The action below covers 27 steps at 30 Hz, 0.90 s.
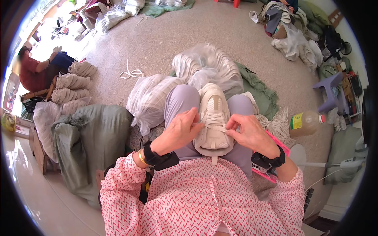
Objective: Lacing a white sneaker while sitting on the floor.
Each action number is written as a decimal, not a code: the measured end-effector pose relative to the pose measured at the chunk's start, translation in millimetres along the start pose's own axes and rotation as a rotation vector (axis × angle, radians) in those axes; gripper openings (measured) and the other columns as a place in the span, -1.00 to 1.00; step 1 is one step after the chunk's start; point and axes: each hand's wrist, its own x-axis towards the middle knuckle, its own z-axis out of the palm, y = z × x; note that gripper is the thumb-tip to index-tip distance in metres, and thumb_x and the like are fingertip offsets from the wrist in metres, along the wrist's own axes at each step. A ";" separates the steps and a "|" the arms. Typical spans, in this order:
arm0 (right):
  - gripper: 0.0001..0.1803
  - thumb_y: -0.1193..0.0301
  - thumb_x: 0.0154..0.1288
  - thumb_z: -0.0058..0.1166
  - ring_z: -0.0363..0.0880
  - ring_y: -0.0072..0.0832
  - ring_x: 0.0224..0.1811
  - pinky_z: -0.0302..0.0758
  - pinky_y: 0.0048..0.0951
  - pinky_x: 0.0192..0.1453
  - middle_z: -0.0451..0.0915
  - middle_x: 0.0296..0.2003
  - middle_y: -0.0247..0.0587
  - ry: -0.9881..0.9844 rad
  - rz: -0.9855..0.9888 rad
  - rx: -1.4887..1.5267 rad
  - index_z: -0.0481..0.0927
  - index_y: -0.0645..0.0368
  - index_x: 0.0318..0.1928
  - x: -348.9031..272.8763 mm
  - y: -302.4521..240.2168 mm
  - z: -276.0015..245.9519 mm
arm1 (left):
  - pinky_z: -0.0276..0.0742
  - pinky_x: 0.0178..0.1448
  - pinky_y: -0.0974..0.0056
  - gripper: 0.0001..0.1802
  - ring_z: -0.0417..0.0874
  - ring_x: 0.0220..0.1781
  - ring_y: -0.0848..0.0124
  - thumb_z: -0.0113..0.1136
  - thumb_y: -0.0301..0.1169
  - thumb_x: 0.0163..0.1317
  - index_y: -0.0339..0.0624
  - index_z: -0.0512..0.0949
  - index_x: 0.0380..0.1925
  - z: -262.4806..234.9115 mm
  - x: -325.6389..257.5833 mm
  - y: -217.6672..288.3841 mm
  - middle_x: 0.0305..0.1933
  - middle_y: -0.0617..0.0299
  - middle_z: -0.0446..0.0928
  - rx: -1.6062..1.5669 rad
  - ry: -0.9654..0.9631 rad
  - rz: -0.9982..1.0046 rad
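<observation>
A cream-white sneaker (211, 106) rests on my lap between my knees, its toe pointing away from me. A flat white shoelace (215, 127) crosses its upper in several rows. From the left, my left hand (180, 128) pinches the lace between thumb and forefinger at the shoe's edge. My right hand (252, 133) has its thumb and forefinger closed on the lace at the opposite side. The lace ends are too small to trace. Part of another pale shoe (251, 101) shows beside my right knee.
Plastic bags of pale shoes (208, 65) lie beyond my knees. Left are a green sack (92, 135) and a seated person (35, 70). Right are a bundle of white laces (278, 125), a pink basket (280, 146), a red-capped bottle (305, 122) and a purple stool (330, 92).
</observation>
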 end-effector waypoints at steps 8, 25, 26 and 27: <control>-0.85 0.50 0.32 0.31 0.68 -0.62 -0.38 0.56 -0.53 -0.29 0.70 -0.42 -0.26 -0.079 0.118 0.243 0.67 0.36 -0.21 -9.4 18.0 -15.0 | 0.34 -0.37 0.32 -0.82 0.38 -0.43 0.60 0.29 -0.48 0.36 -0.30 0.49 -0.35 -27.7 -2.8 -2.7 -0.49 0.34 0.40 -0.040 -0.103 -0.180; -0.74 0.51 0.24 0.34 0.54 -0.62 -0.51 0.46 -0.46 -0.41 0.70 -0.30 -0.29 0.006 -0.086 0.218 0.64 0.28 -0.08 5.5 5.3 -1.2 | 0.44 -0.30 0.16 -0.75 0.49 -0.46 0.33 0.38 -0.39 0.14 -0.35 0.53 -0.45 -234.0 -132.8 -144.8 -0.54 0.14 0.47 0.483 0.203 -0.617; -0.74 0.51 0.24 0.34 0.54 -0.62 -0.51 0.46 -0.46 -0.41 0.70 -0.30 -0.29 0.006 -0.084 0.219 0.64 0.28 -0.08 3.3 5.0 -0.4 | 0.47 -0.28 0.11 -0.74 0.53 -0.45 0.25 0.38 -0.39 0.12 -0.35 0.53 -0.46 -243.8 -150.6 -165.2 -0.54 0.10 0.49 0.569 0.246 -0.665; -0.74 0.53 0.23 0.32 0.58 -0.51 -0.49 0.50 -0.42 -0.38 0.70 -0.25 -0.22 0.041 -0.095 0.164 0.64 0.29 -0.07 1.6 6.4 0.4 | 0.50 -0.26 0.06 -0.74 0.58 -0.44 0.16 0.39 -0.38 0.10 -0.35 0.53 -0.47 -244.0 -155.3 -169.6 -0.54 0.06 0.51 0.656 0.285 -0.710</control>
